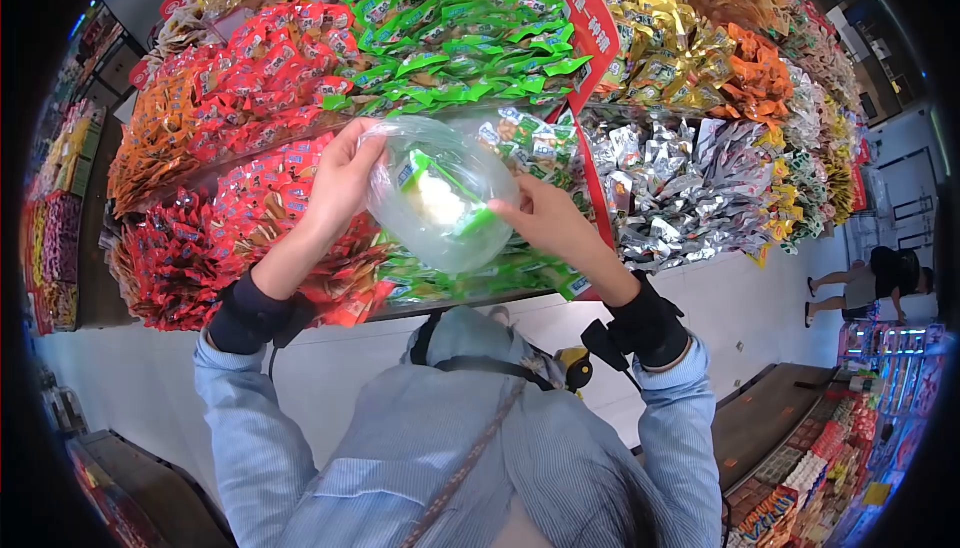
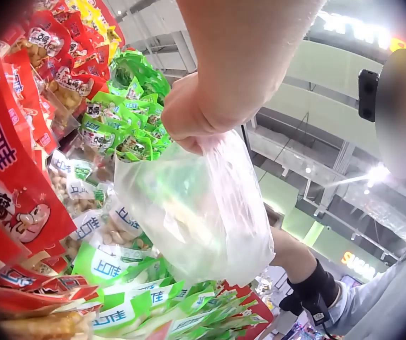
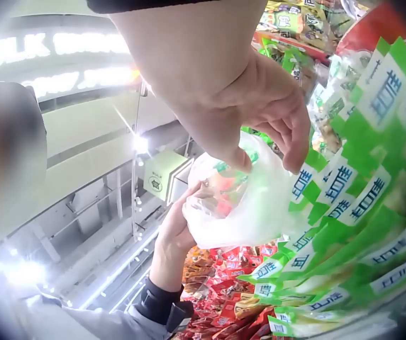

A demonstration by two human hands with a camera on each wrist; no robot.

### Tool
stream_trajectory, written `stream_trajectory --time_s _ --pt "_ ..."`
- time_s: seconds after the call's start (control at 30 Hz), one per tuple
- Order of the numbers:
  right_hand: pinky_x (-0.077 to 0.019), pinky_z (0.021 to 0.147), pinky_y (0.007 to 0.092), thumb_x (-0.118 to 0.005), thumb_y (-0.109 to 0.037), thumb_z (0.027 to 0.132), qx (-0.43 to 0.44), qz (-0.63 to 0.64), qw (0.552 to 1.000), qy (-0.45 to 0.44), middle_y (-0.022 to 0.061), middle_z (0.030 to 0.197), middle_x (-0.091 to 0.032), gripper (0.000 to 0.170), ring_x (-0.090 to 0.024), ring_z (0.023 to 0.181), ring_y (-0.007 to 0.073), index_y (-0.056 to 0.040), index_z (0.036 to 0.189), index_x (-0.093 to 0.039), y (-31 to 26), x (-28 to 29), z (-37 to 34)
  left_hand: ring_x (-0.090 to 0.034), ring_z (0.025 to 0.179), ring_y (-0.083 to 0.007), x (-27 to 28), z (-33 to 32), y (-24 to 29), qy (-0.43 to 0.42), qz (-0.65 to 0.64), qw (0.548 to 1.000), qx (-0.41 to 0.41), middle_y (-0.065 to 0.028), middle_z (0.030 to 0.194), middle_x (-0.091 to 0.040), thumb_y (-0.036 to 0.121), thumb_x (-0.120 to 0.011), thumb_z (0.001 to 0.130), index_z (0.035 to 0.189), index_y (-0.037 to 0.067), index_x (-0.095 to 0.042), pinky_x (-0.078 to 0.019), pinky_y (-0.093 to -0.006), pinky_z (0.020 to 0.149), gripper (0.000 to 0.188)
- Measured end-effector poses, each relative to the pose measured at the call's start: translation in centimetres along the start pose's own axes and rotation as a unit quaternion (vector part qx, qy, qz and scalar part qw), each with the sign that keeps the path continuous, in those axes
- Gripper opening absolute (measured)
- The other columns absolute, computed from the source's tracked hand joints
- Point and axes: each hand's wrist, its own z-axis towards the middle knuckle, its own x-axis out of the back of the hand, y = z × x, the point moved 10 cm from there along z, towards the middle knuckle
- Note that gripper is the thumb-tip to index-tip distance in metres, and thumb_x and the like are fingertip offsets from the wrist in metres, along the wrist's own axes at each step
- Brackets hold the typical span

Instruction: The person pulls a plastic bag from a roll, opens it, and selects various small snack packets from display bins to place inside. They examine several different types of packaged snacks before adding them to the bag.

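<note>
- Plastic bag (image 1: 425, 243), translucent, is held up in front of the person, over the near rows of green packets (image 1: 455, 33).
- Bag orientation: round mouth faces up toward the head camera; in that view its long axis slants from upper left to lower right.
- Contents: a green-and-white packet (image 1: 440, 193) shows within, its long axis apparently on the same slant; its printing is washed out by glare.
- Left hand (image 1: 343, 170): curled, gripping the bag's left rim.
- Right hand (image 1: 550, 218): at the right rim, thumb and fingers apart; whether it pinches the film cannot be told.
- Flanking stock: red packets (image 1: 170, 263) left, silver packets (image 1: 690, 188) right.
</note>
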Motion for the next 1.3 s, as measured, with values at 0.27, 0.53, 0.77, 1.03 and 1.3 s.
stream_trajectory --time_s 0.27,0.53,0.77,1.03,1.3 --pt "-0.0405 0.056 0.0271 -0.052 -0.02 0.08 0.06 0.171 0.978 0.1 0.0021 0.072 -0.053 0.021 -0.05 0.063 0.0118 0.0006 0.085 -0.05 1.1 1.7 1.5 -0.045 0.07 -0.0043 0.0 0.2 1.9 -0.045 -0.094 0.994 0.027 0.0024 0.078 -0.048 0.015 -0.045 0.087 0.1 0.005 -0.048 -0.0374 -0.0185 0.064 0.017" --pt "-0.037 0.049 0.0311 -0.051 -0.025 0.082 0.108 0.056 0.962 0.243 0.0048 0.055 -0.05 0.023 -0.048 0.052 0.0143 -0.0023 0.079 -0.046 -4.3 8.8 -1.5 -0.048 0.093 -0.0133 -3.2 -0.1 1.9 -0.11 -0.013 0.988 0.106 -0.006 0.104 -0.051 0.019 -0.058 0.079 0.112 0.0 -0.045 -0.0397 -0.027 0.079 0.04" --pt "-0.038 0.048 0.0275 -0.046 -0.023 0.086 0.063 0.198 0.938 0.276 0.0046 0.062 -0.05 0.02 -0.048 0.053 0.0106 -0.0037 0.084 -0.044 -2.6 7.9 -3.1 -0.04 0.062 -0.004 -4.2 -0.4 -0.4 -0.122 -0.006 0.985 0.123 0.0038 0.072 -0.045 0.022 -0.054 0.084 0.097 0.005 -0.05 -0.0324 -0.0188 0.054 0.023" --pt "-0.0344 0.046 0.02 -0.045 -0.02 0.087 0.074 0.376 0.886 0.263 -0.0009 0.062 -0.047 0.013 -0.044 0.053 0.0041 -0.0074 0.088 -0.041 -3.1 5.2 -5.4 -0.034 0.052 -0.0026 -5.4 -2.9 0.3 -0.149 -0.059 0.973 0.166 0.0057 0.06 -0.038 0.022 -0.052 0.085 0.088 0.007 -0.05 -0.0274 -0.0182 0.046 0.016" --pt "-0.0356 0.05 0.016 -0.044 -0.011 0.087 0.06 0.409 0.873 0.258 -0.002 0.073 -0.047 0.008 -0.046 0.061 0.0007 -0.0063 0.092 -0.04 -0.5 4.3 -9.2 -0.035 0.051 -0.0028 -8.0 -3.9 0.3 -0.2 -0.078 0.955 0.206 0.0043 0.062 -0.04 0.015 -0.051 0.084 0.094 0.003 -0.048 -0.0289 -0.0179 0.045 0.015"
